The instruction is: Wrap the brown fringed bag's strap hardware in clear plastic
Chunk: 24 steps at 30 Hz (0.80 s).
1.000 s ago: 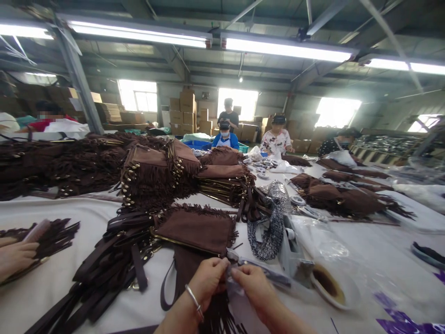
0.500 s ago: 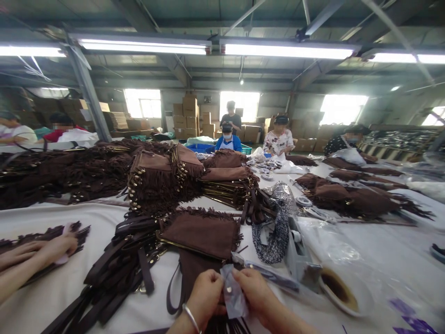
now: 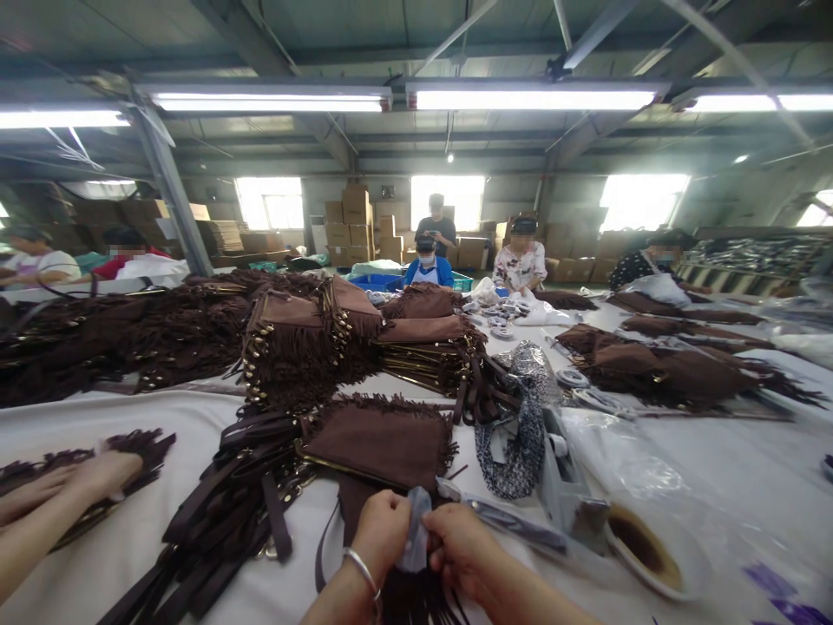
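Observation:
My left hand and my right hand meet at the bottom centre, both pinching a small clear plastic piece between fingers and thumbs. A silver bangle circles my left wrist. Dark brown fringe hangs under my hands. Just beyond them lies a brown suede fringed bag with a gold edge. A heap of dark brown straps lies to its left.
Stacks of brown fringed bags cover the white table. A tape dispenser with a tape roll sits at right, by a patterned cloth. A co-worker's hands press fringe at left. Several people work at the far end.
My hands have drawn closer together and folded the clear plastic piece narrower. The co-worker's hands at left slid along the fringe. The view tilted slightly up.

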Tool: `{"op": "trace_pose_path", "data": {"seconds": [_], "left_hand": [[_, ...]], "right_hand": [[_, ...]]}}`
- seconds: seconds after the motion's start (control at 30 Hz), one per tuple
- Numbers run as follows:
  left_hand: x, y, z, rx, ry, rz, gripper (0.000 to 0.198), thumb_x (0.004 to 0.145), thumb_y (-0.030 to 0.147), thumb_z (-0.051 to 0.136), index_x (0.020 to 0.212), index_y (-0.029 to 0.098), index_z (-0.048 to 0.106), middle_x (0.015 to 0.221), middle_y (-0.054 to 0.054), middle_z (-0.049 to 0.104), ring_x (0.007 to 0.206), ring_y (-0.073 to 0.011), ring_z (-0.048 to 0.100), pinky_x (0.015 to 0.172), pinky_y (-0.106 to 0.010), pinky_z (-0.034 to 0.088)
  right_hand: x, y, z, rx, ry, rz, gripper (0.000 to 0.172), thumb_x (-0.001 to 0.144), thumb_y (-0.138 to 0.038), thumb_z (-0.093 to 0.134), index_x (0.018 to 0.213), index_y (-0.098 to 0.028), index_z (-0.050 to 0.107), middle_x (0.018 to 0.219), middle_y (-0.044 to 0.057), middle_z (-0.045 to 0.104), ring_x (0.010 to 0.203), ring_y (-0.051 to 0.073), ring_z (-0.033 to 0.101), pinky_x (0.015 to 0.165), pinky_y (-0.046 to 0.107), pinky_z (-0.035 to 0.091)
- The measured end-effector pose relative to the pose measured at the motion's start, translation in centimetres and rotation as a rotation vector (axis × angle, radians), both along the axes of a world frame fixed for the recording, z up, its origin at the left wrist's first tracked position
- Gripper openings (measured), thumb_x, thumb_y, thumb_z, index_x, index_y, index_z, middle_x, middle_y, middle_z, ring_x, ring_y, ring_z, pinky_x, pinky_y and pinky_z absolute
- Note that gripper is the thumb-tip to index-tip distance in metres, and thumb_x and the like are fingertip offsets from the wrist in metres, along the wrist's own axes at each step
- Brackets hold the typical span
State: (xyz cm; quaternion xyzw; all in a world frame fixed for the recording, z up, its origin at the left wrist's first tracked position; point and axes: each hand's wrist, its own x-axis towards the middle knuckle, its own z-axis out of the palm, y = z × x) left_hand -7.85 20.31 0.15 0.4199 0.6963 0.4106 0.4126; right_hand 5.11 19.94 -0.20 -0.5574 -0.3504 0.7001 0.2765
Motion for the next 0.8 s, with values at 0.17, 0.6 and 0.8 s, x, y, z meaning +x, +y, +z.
{"op": "trace_pose_path", "data": {"seconds": [0.17, 0.6, 0.8], "left_hand": [[1.0, 0.7, -0.4, -0.041, 0.025, -0.034, 0.029, 0.067, 0.033, 0.068, 0.044, 0.017, 0.060, 0.043, -0.002, 0.054, 0.047, -0.0159, 0.046, 0.049, -0.028, 0.027], [2.5, 0.2, -0.4, -0.082, -0.248, -0.007, 0.014, 0.066, 0.028, 0.061, 0.057, 0.018, 0.056, 0.048, 0.000, 0.055, 0.044, -0.0140, 0.050, 0.043, -0.024, 0.030], [1.5, -1.4, 0.2, -0.114, -0.485, -0.089, 0.018, 0.057, 0.025, 0.066, 0.071, 0.014, 0.063, 0.058, -0.002, 0.063, 0.052, -0.0137, 0.056, 0.051, -0.025, 0.040]], "right_hand": [[-0.2, -0.1, 0.1, 0.016, -0.019, -0.024, 0.017, 0.084, -0.029, 0.045, 0.072, -0.019, 0.048, 0.056, -0.001, 0.060, 0.031, 0.007, 0.049, 0.027, 0.014, 0.019], [4.0, -0.7, -0.5, 0.631, -0.420, 0.051, 0.023, 0.078, -0.024, 0.047, 0.084, -0.017, 0.068, 0.069, 0.002, 0.068, 0.052, 0.016, 0.061, 0.047, 0.024, 0.042], [4.4, -0.3, 2.0, 0.996, -0.533, 0.171, 0.028, 0.082, -0.017, 0.047, 0.097, -0.021, 0.071, 0.094, 0.006, 0.070, 0.092, 0.020, 0.063, 0.084, 0.029, 0.045]]}}
